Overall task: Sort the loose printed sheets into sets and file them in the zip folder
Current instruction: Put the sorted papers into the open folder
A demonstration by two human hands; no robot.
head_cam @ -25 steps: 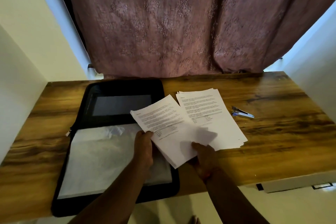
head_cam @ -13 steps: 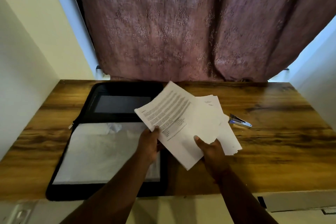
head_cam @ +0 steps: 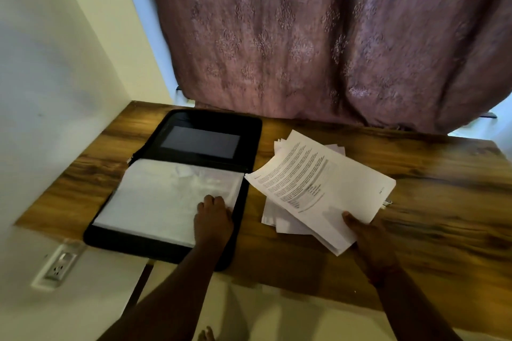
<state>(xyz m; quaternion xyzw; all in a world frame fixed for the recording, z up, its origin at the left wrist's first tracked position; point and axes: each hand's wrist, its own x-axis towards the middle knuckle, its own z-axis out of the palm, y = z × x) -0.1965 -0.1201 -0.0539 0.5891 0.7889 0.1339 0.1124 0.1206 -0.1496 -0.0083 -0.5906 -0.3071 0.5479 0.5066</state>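
Note:
A black zip folder [head_cam: 177, 250] lies open on the left of the wooden table, with clear plastic sleeves [head_cam: 155, 196] on its near half. My left hand [head_cam: 212, 213] rests on the sleeves near their right edge, its fingers bent at the sleeve edge. My right hand [head_cam: 363, 235] pinches the near corner of a set of printed sheets [head_cam: 318, 183], held tilted above the table. Under that set lies a loose pile of more sheets [head_cam: 279, 221]. The stapler [head_cam: 388, 203] is almost hidden behind the held set.
The wooden table [head_cam: 443, 202] has bare surface to the right of the papers. A purple curtain [head_cam: 318, 36] hangs behind it. A wall with a power socket [head_cam: 59, 266] stands close on the left.
My left hand let go of the printed set and moved left onto the folder's sleeves. My right hand alone now holds the set, lower and further right over the pile.

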